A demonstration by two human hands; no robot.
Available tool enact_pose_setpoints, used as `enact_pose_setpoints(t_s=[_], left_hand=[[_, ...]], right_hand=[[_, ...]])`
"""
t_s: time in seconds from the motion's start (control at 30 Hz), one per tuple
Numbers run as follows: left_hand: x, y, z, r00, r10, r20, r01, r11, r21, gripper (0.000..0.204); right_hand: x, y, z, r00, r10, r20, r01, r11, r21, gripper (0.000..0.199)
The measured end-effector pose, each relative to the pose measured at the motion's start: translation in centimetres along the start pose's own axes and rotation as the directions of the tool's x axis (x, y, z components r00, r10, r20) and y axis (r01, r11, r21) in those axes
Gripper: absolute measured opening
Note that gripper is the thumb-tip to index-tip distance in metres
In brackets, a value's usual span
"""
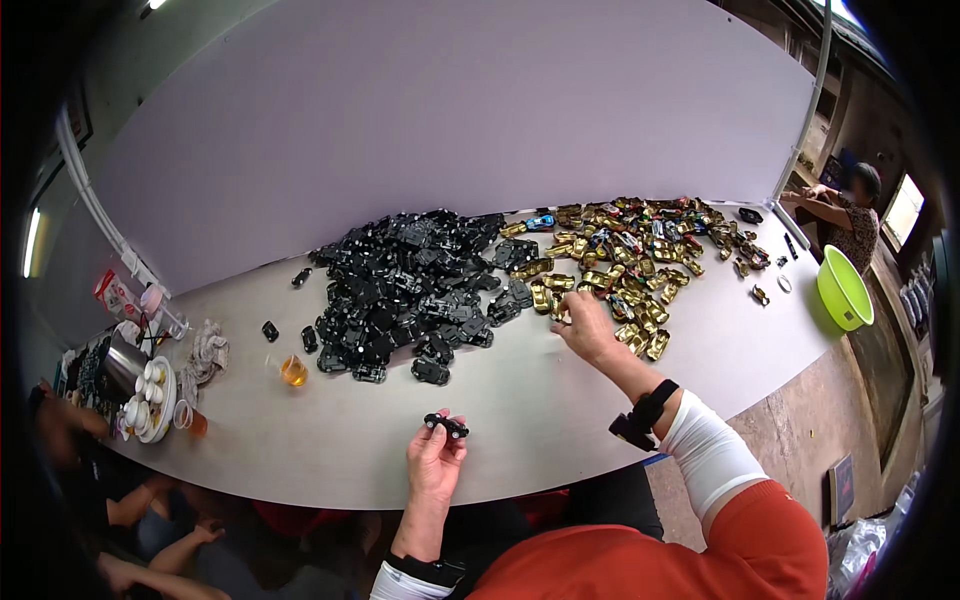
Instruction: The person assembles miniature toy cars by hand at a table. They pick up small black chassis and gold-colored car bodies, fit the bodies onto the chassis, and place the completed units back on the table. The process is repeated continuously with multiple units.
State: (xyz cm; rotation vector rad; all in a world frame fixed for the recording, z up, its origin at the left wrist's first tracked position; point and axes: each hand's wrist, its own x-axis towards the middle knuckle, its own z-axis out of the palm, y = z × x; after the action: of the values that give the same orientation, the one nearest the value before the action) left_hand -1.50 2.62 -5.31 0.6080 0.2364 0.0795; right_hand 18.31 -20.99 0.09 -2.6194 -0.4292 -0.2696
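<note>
My left hand (436, 462) is closed on a small black toy car chassis (446, 426) with wheels, held up over the near edge of the table. Farther right, my right hand (587, 330) reaches to the near left edge of a heap of gold toy car bodies (645, 265). Its fingers are bent and drawn together at the gold pieces; what they grip, if anything, is hidden. Left of the gold heap rises a large pile of black toy car chassis (400, 290). A blue toy car (540, 222) lies where the two heaps meet.
A glass of amber drink (293, 371) stands left of the black pile, near a crumpled cloth (207, 352) and a tray of white cups (150, 400). A green bowl (845, 288) sits at the right end. Other people are at the lower left and far right.
</note>
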Motion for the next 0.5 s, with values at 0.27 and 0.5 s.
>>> enact_pose_setpoints(t_s=[0.27,0.5], left_hand=[[-0.9,-0.2,1.0,0.978,-0.081,0.190,0.088,0.996,-0.033,0.038],[-0.8,-1.1,0.8,0.961,-0.114,0.254,0.125,0.992,-0.026,0.040]], right_hand=[[0.0,1.4,0.7,0.973,-0.152,-0.172,0.167,0.983,0.073,0.009],[-3.4,-1.1,-2.4,0.860,0.094,0.502,-0.429,0.665,0.612,0.017]])
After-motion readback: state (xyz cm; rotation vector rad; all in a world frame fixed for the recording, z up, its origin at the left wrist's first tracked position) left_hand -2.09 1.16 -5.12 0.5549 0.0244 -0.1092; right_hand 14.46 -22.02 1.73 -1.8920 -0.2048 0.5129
